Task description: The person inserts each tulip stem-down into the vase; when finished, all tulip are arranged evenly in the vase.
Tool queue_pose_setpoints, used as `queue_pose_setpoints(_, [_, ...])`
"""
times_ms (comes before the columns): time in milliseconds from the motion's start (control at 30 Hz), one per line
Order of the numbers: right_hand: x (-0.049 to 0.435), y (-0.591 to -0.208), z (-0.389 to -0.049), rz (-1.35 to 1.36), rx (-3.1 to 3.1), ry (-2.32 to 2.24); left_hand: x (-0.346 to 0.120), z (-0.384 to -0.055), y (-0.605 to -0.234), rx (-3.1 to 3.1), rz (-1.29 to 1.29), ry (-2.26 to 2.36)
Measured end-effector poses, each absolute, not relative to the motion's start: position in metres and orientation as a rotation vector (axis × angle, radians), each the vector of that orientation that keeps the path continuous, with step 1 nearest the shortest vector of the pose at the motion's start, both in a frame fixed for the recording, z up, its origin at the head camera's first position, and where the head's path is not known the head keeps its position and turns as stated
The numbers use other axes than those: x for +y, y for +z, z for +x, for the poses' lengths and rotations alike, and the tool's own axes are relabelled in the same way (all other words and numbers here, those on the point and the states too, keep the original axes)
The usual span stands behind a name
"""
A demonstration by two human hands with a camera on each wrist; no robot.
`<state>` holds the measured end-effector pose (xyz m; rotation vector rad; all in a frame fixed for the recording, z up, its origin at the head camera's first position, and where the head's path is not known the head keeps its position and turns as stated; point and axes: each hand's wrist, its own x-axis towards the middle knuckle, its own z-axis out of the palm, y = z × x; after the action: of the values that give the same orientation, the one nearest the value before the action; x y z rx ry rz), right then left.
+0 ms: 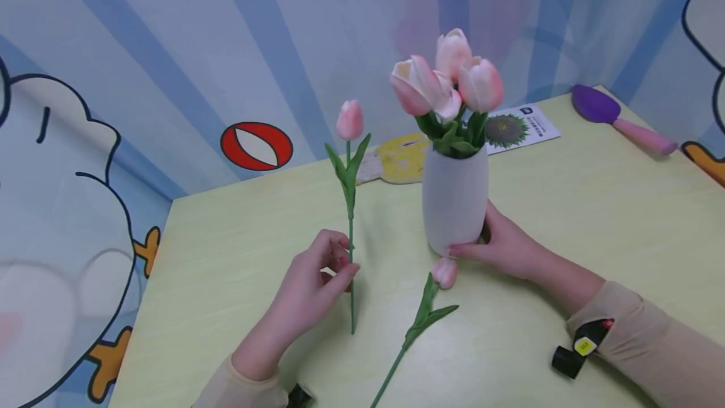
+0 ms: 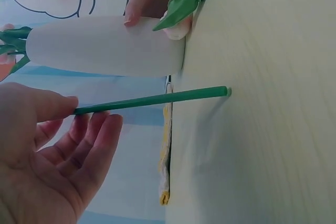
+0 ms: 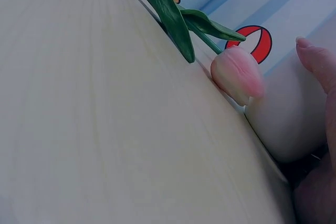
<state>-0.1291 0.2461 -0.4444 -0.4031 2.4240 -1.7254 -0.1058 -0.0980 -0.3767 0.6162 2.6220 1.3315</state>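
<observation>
My left hand (image 1: 306,291) pinches the green stem of a pink tulip (image 1: 350,191) between thumb and fingers. It holds the flower upright, left of the white vase (image 1: 455,203). In the left wrist view the bare lower end of the stem (image 2: 157,99) extends past the fingertips. Low on the vase, my right hand (image 1: 512,244) grips its side, with the thumb in front and the other fingers mostly hidden behind. Several pink tulips (image 1: 453,77) stand in the vase. One more tulip (image 1: 421,323) lies on the table, its bloom (image 3: 236,74) close to the vase's base.
Behind the vase lie a yellow and white flat piece (image 1: 401,157) and a printed card (image 1: 521,129). A purple scoop with a pink handle (image 1: 623,119) rests at the table's (image 1: 238,244) back right corner. A cartoon-printed backdrop (image 1: 317,36) borders the table.
</observation>
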Motion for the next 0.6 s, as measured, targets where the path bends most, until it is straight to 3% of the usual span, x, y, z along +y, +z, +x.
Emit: queue_pose_setpoints(600, [0.2464,-0.4447,-0.1293,-0.404,2.423,-1.722,-0.0914,-0.1014,-0.378,2.503,0.741,1.717])
